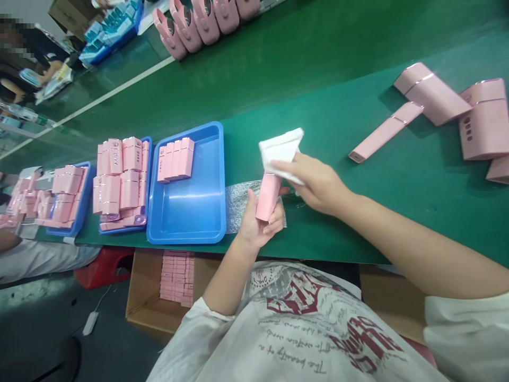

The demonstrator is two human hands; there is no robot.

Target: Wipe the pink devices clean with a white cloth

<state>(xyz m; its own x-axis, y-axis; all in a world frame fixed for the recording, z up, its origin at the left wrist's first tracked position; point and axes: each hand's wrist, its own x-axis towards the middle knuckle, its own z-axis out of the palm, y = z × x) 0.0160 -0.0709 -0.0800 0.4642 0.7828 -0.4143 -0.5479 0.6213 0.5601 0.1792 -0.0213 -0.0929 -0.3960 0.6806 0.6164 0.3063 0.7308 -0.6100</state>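
My left hand [260, 220] is wrapped round a pink rectangular device [269, 195], held tilted above the table. A folded white cloth [281, 148] is pinched in my right hand [314, 178] and covers the device's upper end. What lies under the cloth is hidden. Beneath my left hand a sheet of bubble wrap [238, 204] rests on the green table. Just left of it is a blue tray [186, 212] with several pink devices [175, 159] standing in its upper left part.
Two fuller blue trays [149, 143] [89, 175] of pink devices stand further left. Loose pink devices [385, 132] lie at the right. Pink handled items [204, 21] line the far side. An open carton [147, 286] sits below the table edge. Another person's arm [8, 241] shows at left.
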